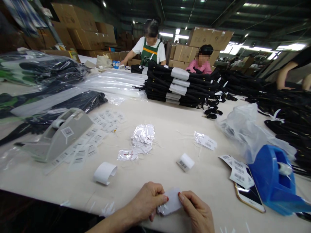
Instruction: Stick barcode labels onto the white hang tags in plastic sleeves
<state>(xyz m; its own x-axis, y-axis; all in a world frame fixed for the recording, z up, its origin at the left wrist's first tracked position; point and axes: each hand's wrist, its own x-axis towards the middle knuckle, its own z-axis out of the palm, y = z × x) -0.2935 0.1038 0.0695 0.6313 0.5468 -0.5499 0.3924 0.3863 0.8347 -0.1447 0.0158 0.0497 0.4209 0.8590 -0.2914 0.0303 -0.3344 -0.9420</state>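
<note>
Left hand: [145,201] thumb and fingers pinched shut on the left edge of the small white tag [172,202].
Right hand: [198,212] thumb tip pressed on the tag's right edge, fingers curled under — gripping too.
Tag position: held between both hands just above the near edge of the counter [170,136], low centre of view.
Doing it well: my read — keep the pinch at the edges, light pressure so the tag stays flat, no creases; work close to the counter so a dropped piece lands in reach.
Supplies nearby: pile of bagged tags [143,134] mid-counter, curled white strip [105,172] to the left, barcode stickers [239,173] to the right beside a phone [250,194].
Dispensers: grey tape dispenser [60,134] at left, blue tape dispenser [274,181] at right.
Writing: barcodes show on stickers, on the grey dispenser and on a small folded label [185,161] — digits too small to read; no brand legible.
Others: two people work at the far side behind stacked black garments [179,87].
</note>
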